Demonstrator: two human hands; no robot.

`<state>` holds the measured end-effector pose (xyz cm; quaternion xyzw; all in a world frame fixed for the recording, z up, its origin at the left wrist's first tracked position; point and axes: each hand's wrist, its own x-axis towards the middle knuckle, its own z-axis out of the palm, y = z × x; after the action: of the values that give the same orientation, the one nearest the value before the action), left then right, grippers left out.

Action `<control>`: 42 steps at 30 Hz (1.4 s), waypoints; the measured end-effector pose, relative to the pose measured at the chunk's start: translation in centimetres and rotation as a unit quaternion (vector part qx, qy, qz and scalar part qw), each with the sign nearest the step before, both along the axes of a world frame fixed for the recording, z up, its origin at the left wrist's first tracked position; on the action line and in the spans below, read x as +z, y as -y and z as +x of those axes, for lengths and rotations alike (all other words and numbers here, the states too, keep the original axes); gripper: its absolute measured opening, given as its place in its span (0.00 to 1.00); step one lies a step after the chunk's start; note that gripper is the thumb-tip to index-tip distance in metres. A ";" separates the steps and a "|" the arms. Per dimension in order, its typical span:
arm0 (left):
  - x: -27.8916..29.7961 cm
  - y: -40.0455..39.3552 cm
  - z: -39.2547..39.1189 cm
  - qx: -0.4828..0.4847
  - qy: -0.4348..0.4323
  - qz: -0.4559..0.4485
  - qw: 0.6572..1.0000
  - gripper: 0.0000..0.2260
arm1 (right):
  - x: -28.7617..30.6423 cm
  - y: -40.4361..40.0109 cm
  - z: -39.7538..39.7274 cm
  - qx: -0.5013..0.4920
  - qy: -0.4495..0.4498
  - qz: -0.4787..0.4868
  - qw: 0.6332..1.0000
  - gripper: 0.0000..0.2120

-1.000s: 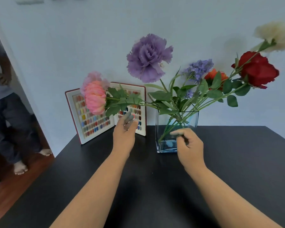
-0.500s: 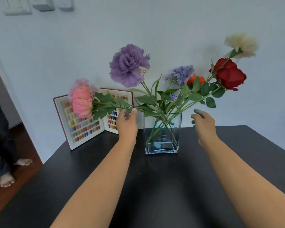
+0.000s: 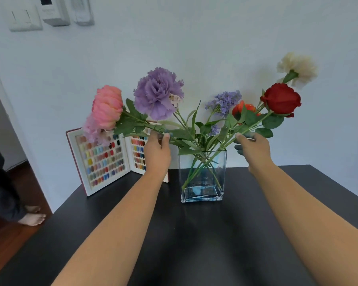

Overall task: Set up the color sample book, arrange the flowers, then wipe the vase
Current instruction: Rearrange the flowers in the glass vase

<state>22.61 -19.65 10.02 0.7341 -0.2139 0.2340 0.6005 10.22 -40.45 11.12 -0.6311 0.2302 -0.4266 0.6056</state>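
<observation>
A square-sided vase (image 3: pixel 202 176) of clear glass, thick at the base and faintly blue there, stands on the matte black table (image 3: pixel 194 234) near the wall. Green stems cross inside it and fan outward. The left hand (image 3: pixel 157 151) is pinched on the leafy stem of the pink flower (image 3: pixel 107 106) — a tight, layered bloom leaning far out to the left. The right hand (image 3: pixel 253 148) is closed around the stems on the right side, just under the red rose (image 3: pixel 281 99), whose petals look velvety. Above the rose sits a ruffled cream flower (image 3: pixel 298 68); in the middle a frilled purple carnation (image 3: pixel 158 92), a small lilac sprig (image 3: pixel 224 102) and an orange bloom (image 3: pixel 243 109) half hidden by leaves. Behind the left hand the color sample book (image 3: pixel 103 159) stands open and upright against the wall — white pages in a dark red cover, rows of small glossy oval chips in many colours.
</observation>
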 end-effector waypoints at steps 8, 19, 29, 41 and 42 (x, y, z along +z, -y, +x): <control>3.4 -0.7 0.8 -0.037 0.048 0.067 0.996 0.05 | 1.0 0.9 0.8 0.012 -0.032 -0.035 0.999 0.10; 2.8 -0.4 1.7 -0.124 -0.021 0.101 0.987 0.06 | 3.8 1.6 1.2 0.007 -0.084 -0.207 0.975 0.08; -0.4 -0.4 1.0 -0.135 0.020 0.147 0.980 0.05 | 4.9 0.2 0.8 0.042 -0.177 -0.267 0.946 0.08; -1.2 0.8 -4.7 -0.087 0.096 0.017 0.991 0.15 | 4.5 -0.5 1.4 0.048 -0.187 -0.285 0.939 0.10; -0.5 1.0 -4.4 -0.075 0.104 0.034 0.991 0.14 | 4.5 -0.5 1.5 0.047 -0.192 -0.293 0.936 0.11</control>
<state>18.23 -20.61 9.55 0.7077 -0.3378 0.2556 0.5654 11.69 -39.94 15.67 -0.8604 0.1767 -0.3171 0.3576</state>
